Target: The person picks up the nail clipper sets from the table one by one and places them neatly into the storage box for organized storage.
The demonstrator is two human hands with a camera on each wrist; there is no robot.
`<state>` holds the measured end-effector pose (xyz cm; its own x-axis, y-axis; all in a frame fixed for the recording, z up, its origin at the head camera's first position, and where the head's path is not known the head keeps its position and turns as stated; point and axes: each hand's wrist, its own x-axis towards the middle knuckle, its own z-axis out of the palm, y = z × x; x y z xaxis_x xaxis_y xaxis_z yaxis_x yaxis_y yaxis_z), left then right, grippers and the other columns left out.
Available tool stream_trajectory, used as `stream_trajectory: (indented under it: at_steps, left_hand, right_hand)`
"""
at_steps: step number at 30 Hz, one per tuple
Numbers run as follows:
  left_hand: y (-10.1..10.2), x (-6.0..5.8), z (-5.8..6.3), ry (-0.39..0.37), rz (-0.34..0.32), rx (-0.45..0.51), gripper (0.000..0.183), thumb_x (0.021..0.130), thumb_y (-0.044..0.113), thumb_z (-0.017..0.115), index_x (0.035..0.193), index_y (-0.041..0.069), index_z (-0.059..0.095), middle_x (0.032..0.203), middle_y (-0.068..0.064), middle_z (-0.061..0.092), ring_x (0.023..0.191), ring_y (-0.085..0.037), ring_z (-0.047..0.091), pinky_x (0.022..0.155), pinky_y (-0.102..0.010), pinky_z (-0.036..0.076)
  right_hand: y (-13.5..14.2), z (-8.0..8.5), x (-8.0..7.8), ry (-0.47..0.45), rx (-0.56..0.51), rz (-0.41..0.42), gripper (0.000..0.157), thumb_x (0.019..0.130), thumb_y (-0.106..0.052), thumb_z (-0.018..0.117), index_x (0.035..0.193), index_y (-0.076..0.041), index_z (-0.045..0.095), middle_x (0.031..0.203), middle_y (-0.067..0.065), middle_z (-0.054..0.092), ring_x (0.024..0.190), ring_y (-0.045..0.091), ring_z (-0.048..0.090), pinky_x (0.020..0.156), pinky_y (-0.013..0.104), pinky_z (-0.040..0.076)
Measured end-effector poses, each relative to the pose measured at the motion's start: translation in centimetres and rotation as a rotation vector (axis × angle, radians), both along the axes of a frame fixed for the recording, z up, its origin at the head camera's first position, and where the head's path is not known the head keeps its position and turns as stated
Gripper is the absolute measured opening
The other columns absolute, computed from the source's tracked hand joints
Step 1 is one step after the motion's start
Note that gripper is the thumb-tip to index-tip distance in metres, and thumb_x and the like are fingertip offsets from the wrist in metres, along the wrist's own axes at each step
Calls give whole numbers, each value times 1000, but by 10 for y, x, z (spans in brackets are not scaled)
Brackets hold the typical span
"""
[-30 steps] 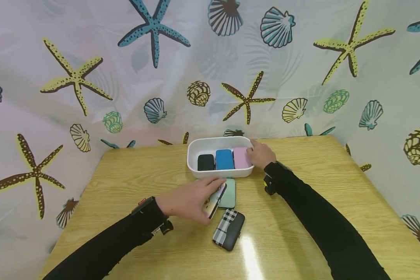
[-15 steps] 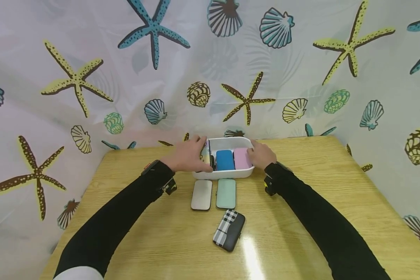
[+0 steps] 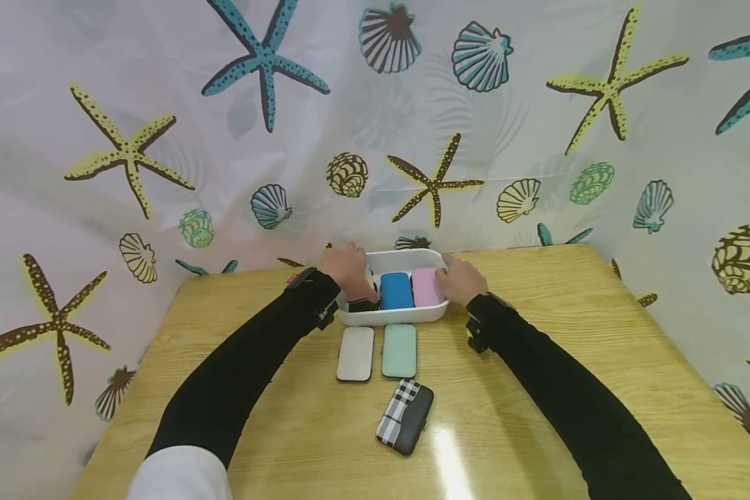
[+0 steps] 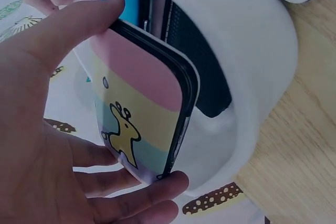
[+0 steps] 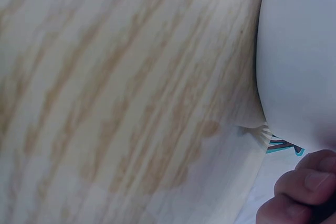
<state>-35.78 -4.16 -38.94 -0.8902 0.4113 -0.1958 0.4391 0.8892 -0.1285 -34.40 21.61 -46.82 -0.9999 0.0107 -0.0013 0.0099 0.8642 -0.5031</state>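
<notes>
My left hand (image 3: 345, 269) holds a slim case with a giraffe print and pastel stripes (image 4: 142, 98) between thumb and fingers. It is tilted at the left end of a white plastic bin (image 3: 392, 318); in the head view the hand mostly covers it. Inside the bin stand a black case (image 4: 202, 72), a blue case (image 3: 396, 290) and a pink case (image 3: 428, 287), side by side. At the bin's right end, my right hand (image 3: 462, 280) grips the rim beside the pink case. Its curled fingers (image 5: 310, 187) show at the corner of the right wrist view.
In front of the bin, a white case (image 3: 355, 354) and a mint case (image 3: 399, 351) lie flat on the wooden table (image 3: 537, 361). Nearer lies a black case with a checked panel (image 3: 405, 417). A curtain with sea prints (image 3: 312, 125) hangs behind the table.
My left hand has carried the giraffe-print case from above the white case on the table up to the bin's left end. The right hand stays at the rim.
</notes>
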Motion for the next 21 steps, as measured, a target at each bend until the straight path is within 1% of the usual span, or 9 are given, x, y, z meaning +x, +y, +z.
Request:
stream_trajectory:
  at_steps: [3,5,9,12,13,15,17,19,21]
  left_hand:
    - [0,-4,-6,-31,16,-24,96,70,73,75,137,7,56,122,-9,59,102,-23,58,89,-42,54]
    - [1,-6,-11,-48,12,-38,94,68,74,76,133,8,60,119,-9,60,100,-22,59,87,-42,54]
    - [6,-11,-20,-105,4,-53,74,68,74,76,105,10,72,98,-3,64,87,-19,61,74,-37,52]
    - [8,-16,-31,-139,10,-65,61,70,73,74,84,14,74,84,1,64,81,-18,59,66,-34,46]
    - [9,-17,-35,-145,14,-66,58,70,73,74,81,16,74,82,2,64,81,-18,59,66,-34,46]
    - [9,-19,-41,-145,21,-70,57,70,74,74,81,18,73,82,2,63,82,-18,58,66,-33,46]
    - [9,-21,-45,-131,9,-83,59,71,75,73,84,18,73,83,2,64,83,-18,58,68,-33,47]
    - [9,-19,-44,-136,3,-78,62,72,76,72,88,17,72,84,1,65,81,-18,59,66,-32,48]
    - [9,-16,-39,-154,-5,-71,65,72,77,71,92,15,73,85,0,66,81,-18,61,65,-32,48]
  right_hand:
    - [-1,2,2,-3,0,4,53,104,-30,38,155,-13,40,128,18,66,88,29,62,73,41,46]
    - [-1,3,3,-2,-1,7,53,104,-29,38,155,-12,39,129,19,65,90,30,62,75,42,46]
    - [-1,5,4,3,4,5,53,105,-29,38,155,-11,39,126,18,66,89,29,62,73,41,45]
    - [-1,4,3,-1,10,-2,53,105,-30,38,155,-12,39,123,17,67,87,29,61,71,39,44]
    - [-1,3,3,-3,13,-4,53,105,-30,38,155,-12,39,123,17,67,87,29,61,71,39,44]
    - [-2,2,3,-8,12,-7,53,105,-30,38,155,-12,39,125,17,66,88,29,62,72,40,45]
    - [-2,3,4,-7,11,-7,53,105,-30,38,155,-12,39,128,18,66,90,29,62,75,42,46]
    - [-3,3,4,-4,8,-9,53,105,-29,37,155,-12,39,130,19,65,93,30,62,78,44,48]
    - [-3,3,5,-2,5,-6,53,105,-29,37,155,-11,39,131,20,64,95,30,62,81,46,49]
